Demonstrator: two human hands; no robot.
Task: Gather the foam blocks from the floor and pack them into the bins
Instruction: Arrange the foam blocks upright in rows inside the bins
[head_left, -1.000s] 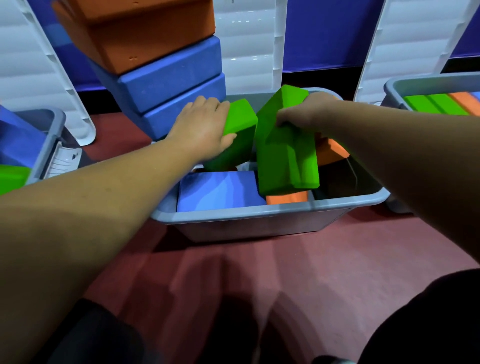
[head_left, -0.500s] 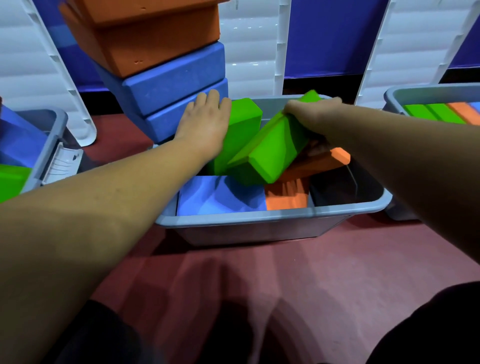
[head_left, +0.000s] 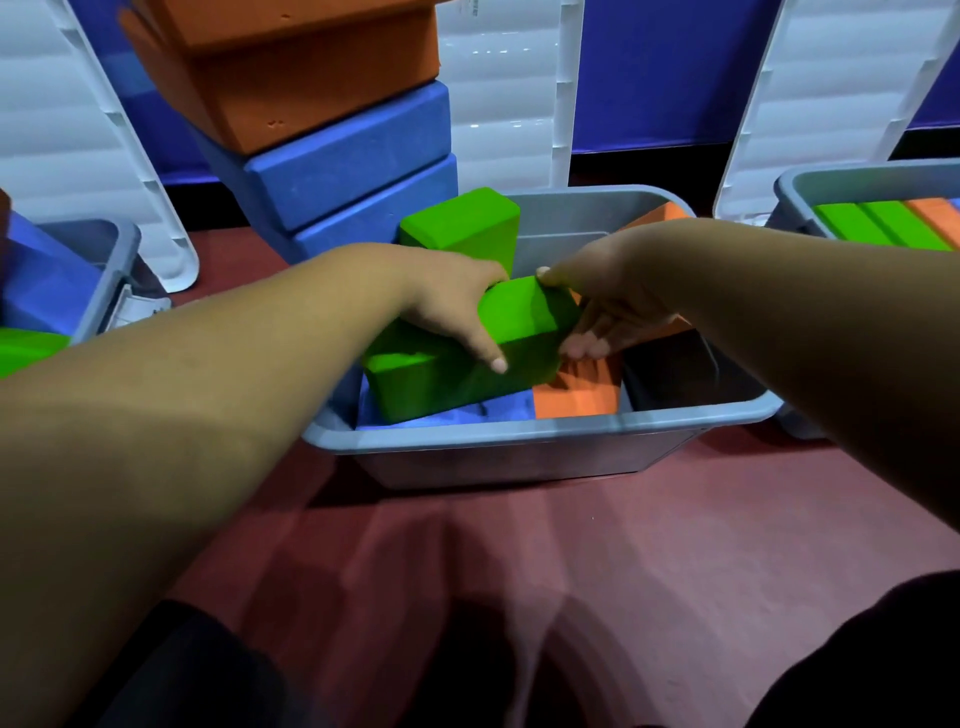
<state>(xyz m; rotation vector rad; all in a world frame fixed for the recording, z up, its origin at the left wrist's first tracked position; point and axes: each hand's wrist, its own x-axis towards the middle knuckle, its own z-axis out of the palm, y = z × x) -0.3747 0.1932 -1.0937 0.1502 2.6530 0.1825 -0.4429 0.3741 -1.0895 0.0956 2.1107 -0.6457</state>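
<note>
The bright green rectangular foam block (head_left: 524, 317) now lies low and only slightly tilted on the blue foam layer (head_left: 467, 413) inside the grey plastic bin (head_left: 519, 427). Half a second ago it leaned steeply on the orange foam block (head_left: 576, 396). The left hand (head_left: 457, 306) has left the upright green foam block (head_left: 462, 223) and joined the right hand (head_left: 608, 306). The fingers of both hands grip the lowered block, so seating it looks nearly done.

Dull red floor (head_left: 675, 545), smooth, crossed by soft overlapping shadows; deep blue wall (head_left: 665, 67) behind; black skirting strip (head_left: 639, 166) at its foot; white ribbed panels (head_left: 498, 104) leaning against it
</note>
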